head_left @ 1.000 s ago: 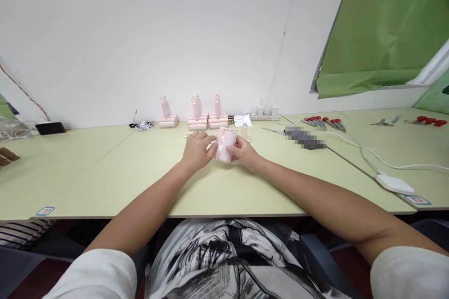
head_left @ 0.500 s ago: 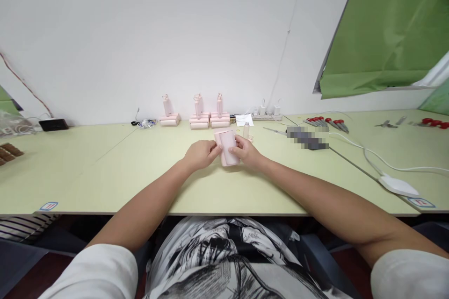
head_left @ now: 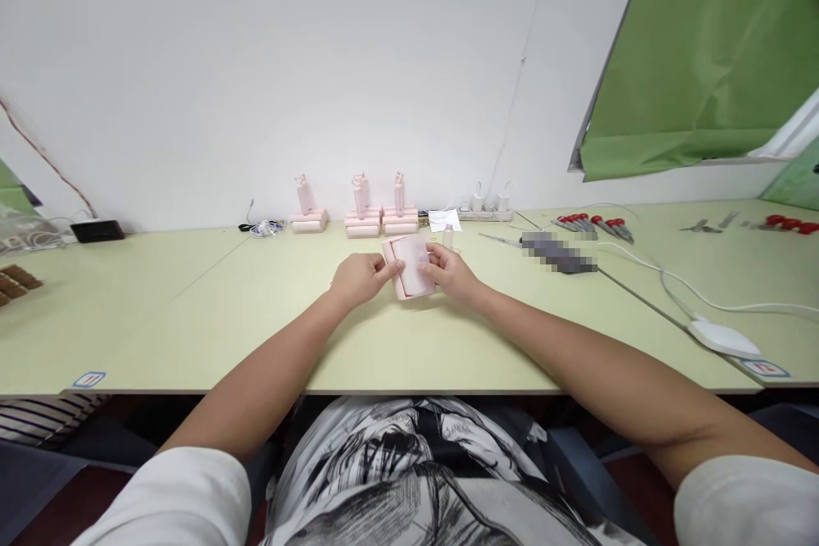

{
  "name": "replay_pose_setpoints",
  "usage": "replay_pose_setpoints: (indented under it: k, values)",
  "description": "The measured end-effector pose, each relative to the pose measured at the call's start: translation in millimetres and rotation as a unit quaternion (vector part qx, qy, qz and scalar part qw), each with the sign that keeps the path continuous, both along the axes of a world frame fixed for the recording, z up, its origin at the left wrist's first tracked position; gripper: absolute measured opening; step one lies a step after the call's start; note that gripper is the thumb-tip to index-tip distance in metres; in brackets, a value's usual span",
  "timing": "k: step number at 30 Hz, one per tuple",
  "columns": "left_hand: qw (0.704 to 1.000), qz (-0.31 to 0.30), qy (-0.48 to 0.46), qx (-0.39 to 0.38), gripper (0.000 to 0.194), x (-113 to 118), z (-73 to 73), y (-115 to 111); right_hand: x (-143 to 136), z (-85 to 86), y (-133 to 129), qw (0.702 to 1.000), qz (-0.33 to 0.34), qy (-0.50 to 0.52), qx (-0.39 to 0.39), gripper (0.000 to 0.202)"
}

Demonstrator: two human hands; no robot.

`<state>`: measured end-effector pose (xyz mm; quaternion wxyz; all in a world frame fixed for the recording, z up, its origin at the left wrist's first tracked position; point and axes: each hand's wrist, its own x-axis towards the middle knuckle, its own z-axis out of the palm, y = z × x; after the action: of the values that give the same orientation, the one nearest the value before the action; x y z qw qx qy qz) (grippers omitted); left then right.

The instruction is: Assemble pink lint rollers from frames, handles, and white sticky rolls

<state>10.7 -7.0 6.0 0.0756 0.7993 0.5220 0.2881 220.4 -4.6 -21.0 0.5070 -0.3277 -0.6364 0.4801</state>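
A pale pink object (head_left: 415,263) with a curved face is held between both hands above the pale green table (head_left: 256,341). My left hand (head_left: 363,280) grips its left edge, thumb on the front. On its right side, my right hand (head_left: 451,275) holds it with the thumb across the front; the fingers behind are partly hidden. A dark gap runs between a narrow left strip and the wider curved part. Just behind my right hand stands a small translucent bottle-like item (head_left: 448,235), partly covered.
Several pink roller-like pieces (head_left: 363,226) line the wall, with upright pink pieces. Behind right are a white paper (head_left: 444,220), a power strip (head_left: 486,214), a blurred dark object (head_left: 559,253) and red-tipped tools (head_left: 576,223). A white device (head_left: 726,338) with cable lies right.
The pink object has turned slightly and shifted a little left in my hands. The gap near its left side looks wider, and more of the curved face shows.
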Motion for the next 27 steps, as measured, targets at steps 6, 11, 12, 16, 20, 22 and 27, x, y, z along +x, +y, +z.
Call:
replay_pose_setpoints:
  k: [6, 11, 12, 16, 20, 22, 27]
  values:
    - [1.0, 0.013, -0.027, -0.006, 0.058, -1, -2.5, 3, 4, -0.7, 1, 1.0, 0.021, -0.012, -0.014, 0.057]
    - [0.994, 0.024, -0.11, -0.009, 0.06, -6, -0.7, 9, 9, -5.6, 5, 0.997, 0.047, -0.049, -0.021, 0.053]
    - [0.99, 0.029, -0.137, -0.006, 0.061, -9, -0.1, 11, 10, -7.4, 7, 0.996, 0.042, -0.075, -0.004, 0.051]
    - [0.968, 0.046, -0.245, 0.001, 0.061, -19, 0.4, 20, 9, -13.9, 11, 0.964, -0.001, -0.245, 0.098, 0.037]
    - [0.945, 0.065, -0.32, 0.004, 0.057, -25, -1.0, 27, -4, -12.4, 4, 0.887, -0.038, -0.416, 0.198, 0.034]
    - [0.937, 0.071, -0.343, 0.005, 0.056, -27, -0.9, 29, -15, -7.7, 1, 0.825, -0.068, -0.481, 0.289, 0.035]
    - [0.934, 0.063, -0.351, 0.018, 0.058, -27, 0.9, 30, -45, 9.1, 23, 0.698, -0.121, -0.588, 0.392, 0.058]
